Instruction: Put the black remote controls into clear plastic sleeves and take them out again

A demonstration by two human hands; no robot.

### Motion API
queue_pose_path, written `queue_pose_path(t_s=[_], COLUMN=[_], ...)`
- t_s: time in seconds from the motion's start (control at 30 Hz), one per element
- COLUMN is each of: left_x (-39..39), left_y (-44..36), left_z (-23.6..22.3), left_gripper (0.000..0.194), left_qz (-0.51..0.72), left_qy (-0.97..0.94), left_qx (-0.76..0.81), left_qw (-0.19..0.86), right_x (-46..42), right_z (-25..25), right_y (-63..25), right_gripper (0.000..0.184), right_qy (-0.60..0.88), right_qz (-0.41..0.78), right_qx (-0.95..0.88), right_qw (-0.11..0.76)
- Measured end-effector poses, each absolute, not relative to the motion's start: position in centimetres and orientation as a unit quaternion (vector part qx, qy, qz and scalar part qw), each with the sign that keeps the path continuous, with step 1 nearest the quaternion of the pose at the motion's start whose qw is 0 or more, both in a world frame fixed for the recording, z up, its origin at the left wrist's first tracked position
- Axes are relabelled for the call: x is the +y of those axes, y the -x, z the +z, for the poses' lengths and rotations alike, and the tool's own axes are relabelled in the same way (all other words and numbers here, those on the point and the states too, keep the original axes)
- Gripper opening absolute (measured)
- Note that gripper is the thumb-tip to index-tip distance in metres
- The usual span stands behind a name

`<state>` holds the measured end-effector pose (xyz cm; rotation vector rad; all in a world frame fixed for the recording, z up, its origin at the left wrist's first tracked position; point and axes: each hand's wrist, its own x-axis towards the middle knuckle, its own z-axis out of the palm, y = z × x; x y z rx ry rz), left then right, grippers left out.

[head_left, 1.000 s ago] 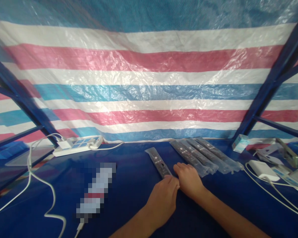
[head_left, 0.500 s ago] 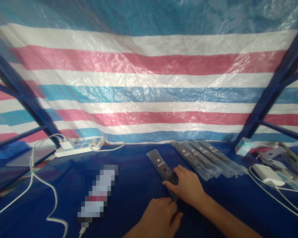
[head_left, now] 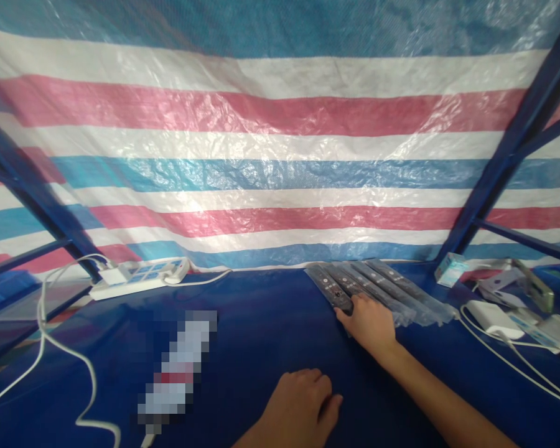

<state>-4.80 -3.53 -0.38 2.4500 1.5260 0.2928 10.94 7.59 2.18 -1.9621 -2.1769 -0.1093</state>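
My right hand grips the near end of a black remote control in a clear plastic sleeve, thumb on its left side and fingers over the top. That remote lies at the left end of a row of several sleeved remote controls, close beside its neighbour. The hand and forearm cover the near ends of some of them. My left hand rests low over the blue table, holding nothing visible. Its fingers are loosely bent, with the thumb held apart.
At the back left lies a white power strip with plugs and cables. A blurred-out, pale long object lies left of centre. To the right are a small box, a white adapter and cables. Striped sheeting hangs behind.
My right hand has carried the remote from the middle of the table rightward and away, to the left end of the row. My left hand has come away from it and stays low.
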Motion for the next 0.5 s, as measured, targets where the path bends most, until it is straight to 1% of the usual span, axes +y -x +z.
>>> queue_pose_path(t_s=[0.13, 0.2, 0.27, 0.33, 0.4, 0.5], left_x=[-3.5, -3.4, -3.3, -3.2, -3.3, -3.3], left_y=[4.8, 4.9, 5.0, 5.1, 5.1, 5.1], left_z=[-0.7, -1.0, -1.3, -1.4, -1.5, -1.4], left_gripper=[0.022, 0.021, 0.020, 0.019, 0.019, 0.020], left_qz=[0.109, 0.112, 0.109, 0.108, 0.112, 0.118], left_qy=[-0.841, -0.841, -0.841, -0.843, -0.845, -0.847], left_qx=[0.518, 0.519, 0.519, 0.517, 0.512, 0.508], left_qw=[0.114, 0.108, 0.104, 0.104, 0.103, 0.099], right_x=[7.2, 6.4, 5.5, 4.7, 4.1, 4.0], right_z=[2.3, 2.4, 2.4, 2.2, 2.0, 1.7], right_y=[-10.8, -10.5, -10.3, -10.0, -9.8, -9.8], right_gripper=[0.033, 0.030, 0.028, 0.025, 0.022, 0.021], right_qy=[0.637, 0.595, 0.544, 0.505, 0.492, 0.496], right_qz=[-0.099, -0.104, -0.065, -0.008, 0.027, 0.041], right_qx=[-0.755, -0.784, -0.825, -0.856, -0.866, -0.863], right_qw=[0.123, 0.142, 0.138, 0.109, 0.085, 0.081])
